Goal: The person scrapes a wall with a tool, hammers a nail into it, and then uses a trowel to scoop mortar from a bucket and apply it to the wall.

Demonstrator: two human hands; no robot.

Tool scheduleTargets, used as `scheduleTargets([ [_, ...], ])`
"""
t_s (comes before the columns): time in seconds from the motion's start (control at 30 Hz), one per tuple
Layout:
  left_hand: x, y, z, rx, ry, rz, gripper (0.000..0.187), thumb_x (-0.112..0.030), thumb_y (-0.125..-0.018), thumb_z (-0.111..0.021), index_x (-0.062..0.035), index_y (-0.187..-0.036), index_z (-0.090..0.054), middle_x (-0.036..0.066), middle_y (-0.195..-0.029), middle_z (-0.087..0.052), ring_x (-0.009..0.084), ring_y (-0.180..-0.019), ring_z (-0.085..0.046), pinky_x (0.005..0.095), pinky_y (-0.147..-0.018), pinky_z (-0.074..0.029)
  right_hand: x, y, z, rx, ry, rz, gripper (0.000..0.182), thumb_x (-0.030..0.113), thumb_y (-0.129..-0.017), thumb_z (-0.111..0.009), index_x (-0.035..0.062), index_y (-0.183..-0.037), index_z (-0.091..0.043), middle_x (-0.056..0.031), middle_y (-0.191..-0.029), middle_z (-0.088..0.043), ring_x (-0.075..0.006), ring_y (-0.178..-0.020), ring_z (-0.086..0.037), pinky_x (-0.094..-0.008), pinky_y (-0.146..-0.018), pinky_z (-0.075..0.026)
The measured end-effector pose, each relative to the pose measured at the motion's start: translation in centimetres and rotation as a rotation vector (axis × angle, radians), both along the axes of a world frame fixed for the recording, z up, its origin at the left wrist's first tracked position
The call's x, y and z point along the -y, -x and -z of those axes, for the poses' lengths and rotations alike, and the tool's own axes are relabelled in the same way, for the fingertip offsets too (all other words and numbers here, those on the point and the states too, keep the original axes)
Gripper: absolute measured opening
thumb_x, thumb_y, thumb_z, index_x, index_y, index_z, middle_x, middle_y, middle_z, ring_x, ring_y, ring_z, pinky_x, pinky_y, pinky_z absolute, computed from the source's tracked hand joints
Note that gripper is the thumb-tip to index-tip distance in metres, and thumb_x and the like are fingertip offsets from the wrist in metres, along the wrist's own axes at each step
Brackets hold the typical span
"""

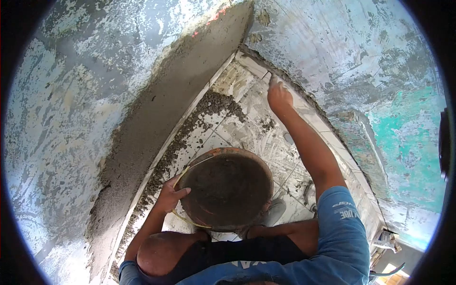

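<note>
My left hand [172, 195] grips the left rim of a round, wide bucket [270, 167], its thumb over the edge. Dark, muddy residue coats the inside of the bucket, and a thin pale handle [183, 218] hangs along its left side. My right hand [280, 96] reaches far forward to the tiled skirting [313, 116] at the foot of the right wall. Its fingers are curled together against the tiles close to the corner; what they hold, if anything, I cannot make out.
Fresh grey mortar [142, 126] covers the lower left wall. Crumbled mortar [221, 105] lies on the dirty floor tiles [247, 126] along that side. The right wall [342, 52] has peeling paint. A crumpled bag [385, 240] sits at the lower right.
</note>
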State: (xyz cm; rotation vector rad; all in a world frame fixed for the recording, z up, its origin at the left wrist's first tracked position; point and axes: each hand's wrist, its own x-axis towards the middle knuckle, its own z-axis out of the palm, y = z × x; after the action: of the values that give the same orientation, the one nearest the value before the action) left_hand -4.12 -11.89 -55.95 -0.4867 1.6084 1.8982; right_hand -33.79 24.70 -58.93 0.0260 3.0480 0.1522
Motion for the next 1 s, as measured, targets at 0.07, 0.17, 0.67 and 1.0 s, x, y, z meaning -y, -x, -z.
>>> scheduleTargets([
  [0.07,-0.2,0.2,-0.4,0.003,-0.084,-0.04,0.047,-0.005,-0.083,-0.066,0.0047,-0.127,-0.051,0.008,-0.11,-0.064,0.0141,-0.097,-0.059,0.0291,-0.088,-0.047,1.8,0.8,1.0,0.001,-0.003,-0.002,0.047,0.016,-0.094,-0.043,-0.0021,-0.137,-0.035,-0.0202,-0.109,-0.062,-0.0324,-0.091,-0.068,-0.0394,-0.073,-0.057],
  [0.17,0.1,0.1,0.0,-0.012,-0.04,-0.01,0.048,-0.005,-0.082,-0.066,0.0048,-0.127,-0.051,0.008,-0.111,-0.063,0.015,-0.098,-0.059,0.0297,-0.089,-0.047,1.9,0.3,0.2,0.033,0.033,-0.003,0.049,0.017,-0.094,-0.043,-0.0024,-0.138,-0.033,-0.0215,-0.113,-0.06,-0.0336,-0.095,-0.066,-0.0394,-0.075,-0.056],
  [0.67,-0.2,0.4,-0.7,-0.005,-0.057,-0.021,0.052,0.002,-0.083,-0.063,0.005,-0.132,-0.047,0.01,-0.118,-0.06,0.0155,-0.105,-0.057,0.0298,-0.093,-0.045,1.1,-2.3,0.9,0.154,0.194,0.097,0.056,0.011,-0.093,-0.044,-0.0014,-0.143,-0.023,-0.0258,-0.119,-0.05,-0.0403,-0.102,-0.061,-0.0473,-0.081,-0.053],
  [1.0,-0.4,0.4,-0.4,0.026,-0.096,-0.045,0.047,0.002,-0.083,-0.062,0.0042,-0.129,-0.05,0.009,-0.115,-0.062,0.0155,-0.102,-0.059,0.0298,-0.09,-0.047,2.3,-1.1,1.6,0.157,0.301,0.14,0.054,0.012,-0.093,-0.042,0.0008,-0.143,-0.025,-0.027,-0.127,-0.044,-0.0417,-0.107,-0.059,-0.0506,-0.085,-0.052],
])
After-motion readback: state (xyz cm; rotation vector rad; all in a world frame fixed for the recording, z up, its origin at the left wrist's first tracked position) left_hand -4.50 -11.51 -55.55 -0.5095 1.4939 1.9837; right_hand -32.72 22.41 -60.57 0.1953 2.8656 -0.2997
